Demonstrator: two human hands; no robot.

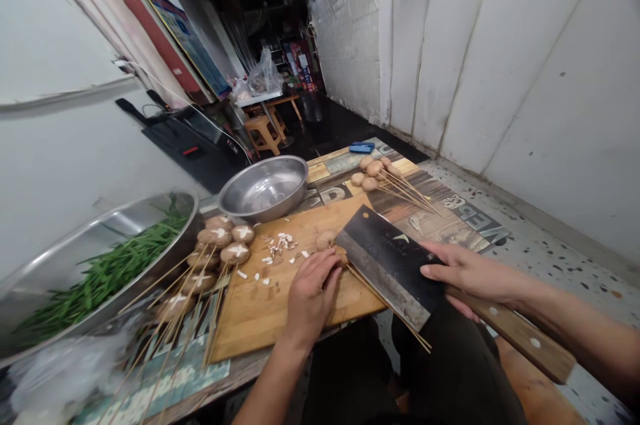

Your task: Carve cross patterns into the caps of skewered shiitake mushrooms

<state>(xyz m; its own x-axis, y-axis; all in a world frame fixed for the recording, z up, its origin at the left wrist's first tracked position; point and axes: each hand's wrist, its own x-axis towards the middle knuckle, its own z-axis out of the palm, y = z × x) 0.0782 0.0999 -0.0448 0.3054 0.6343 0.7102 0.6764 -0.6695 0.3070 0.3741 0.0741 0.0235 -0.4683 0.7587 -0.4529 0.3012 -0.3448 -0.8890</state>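
My right hand [470, 273] is closed round the wooden handle of a large black cleaver [387, 258], whose blade edge meets the wooden cutting board [260, 308]. My left hand [311, 295] presses down with curled fingers on skewered mushrooms [327, 240] on the board, right beside the blade. The bamboo skewer [395, 315] runs under the blade toward me. White mushroom trimmings [277, 248] lie scattered on the board.
Several finished mushroom skewers [220, 245] lie left of the board, more skewers [380, 175] at the far end. An empty steel bowl [265, 188] sits behind the board. A large steel basin [60, 265] with green chives is at left. A blue lighter [361, 146] lies farther back.
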